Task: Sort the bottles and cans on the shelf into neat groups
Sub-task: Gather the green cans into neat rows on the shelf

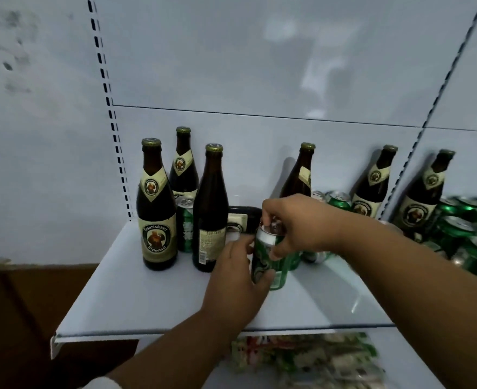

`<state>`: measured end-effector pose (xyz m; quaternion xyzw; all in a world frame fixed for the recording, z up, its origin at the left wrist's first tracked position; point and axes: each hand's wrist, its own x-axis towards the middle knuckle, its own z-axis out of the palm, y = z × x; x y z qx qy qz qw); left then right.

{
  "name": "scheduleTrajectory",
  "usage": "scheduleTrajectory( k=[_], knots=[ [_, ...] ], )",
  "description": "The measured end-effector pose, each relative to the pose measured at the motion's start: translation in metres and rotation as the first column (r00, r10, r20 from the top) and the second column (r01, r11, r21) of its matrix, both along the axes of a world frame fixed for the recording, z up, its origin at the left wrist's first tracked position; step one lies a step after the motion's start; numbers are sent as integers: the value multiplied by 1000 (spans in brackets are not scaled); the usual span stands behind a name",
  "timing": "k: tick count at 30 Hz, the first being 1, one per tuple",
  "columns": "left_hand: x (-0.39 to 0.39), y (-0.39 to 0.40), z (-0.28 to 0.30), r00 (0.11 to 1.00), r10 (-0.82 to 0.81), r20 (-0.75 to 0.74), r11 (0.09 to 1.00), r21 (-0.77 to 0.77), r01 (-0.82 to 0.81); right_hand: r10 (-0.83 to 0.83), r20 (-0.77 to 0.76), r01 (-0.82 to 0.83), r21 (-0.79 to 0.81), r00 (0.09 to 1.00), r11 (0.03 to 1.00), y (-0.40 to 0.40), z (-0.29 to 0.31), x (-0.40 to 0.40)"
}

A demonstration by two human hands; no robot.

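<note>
We count six upright brown glass beer bottles with cream labels on the white metal shelf [136, 299]. Three stand as a group at the left: the front-left bottle [156, 209], the rear bottle [183, 164] and a third bottle [210, 211] with its back label facing us. The fourth bottle [299, 175] stands behind our right hand; the fifth [372, 186] and sixth [425, 197] stand against the back panel further right. A seventh dark bottle [243, 220] lies on its side behind the hands.

One green aluminium can [185, 226] stands between the left bottles. A second green can [268, 259] stands at shelf centre, near the front. Our left hand [237, 284] wraps around its lower body, and our right hand [296, 223] grasps its top rim from above, with the thumb on the side wall. One or more further cans sit just behind it, partly hidden. A green can [338, 199] shows behind the right wrist. A dense cluster of green cans [473, 231] fills the right end; blur prevents an exact count.

Open shelf surface runs along the front edge, left and right of the held can. The left edge of the shelf lies just beyond the front-left bottle. Blurred packaged goods [310, 360] lie on the level below.
</note>
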<state>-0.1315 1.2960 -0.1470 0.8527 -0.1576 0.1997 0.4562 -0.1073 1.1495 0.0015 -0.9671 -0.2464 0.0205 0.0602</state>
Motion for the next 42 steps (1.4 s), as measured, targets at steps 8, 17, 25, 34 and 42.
scheduleTrajectory(
  k=[8, 17, 25, 34, 42],
  knots=[
    [-11, -56, 2, 992, -127, -19, 990, -60, 126, -183, 83, 182, 25, 980, 983, -57, -9, -32],
    [-5, -121, 0, 994, -47, -98, 997, -61, 41, -153, 80, 148, 64, 985, 987, -115, -19, -27],
    [-6, -128, 8, 992, 113, -59, 994, 11, -113, -16, 72, 2, 189, 997, 982, -135, -19, -2],
    [34, -76, 47, 924, 381, -44, 925, 28, -380, -33, 171, -24, 321, 985, 947, -97, 8, 48],
    [113, -54, 68, 957, 288, 20, 640, 739, -208, 1, 252, -74, 281, 968, 957, -45, 22, 68]
  ],
)
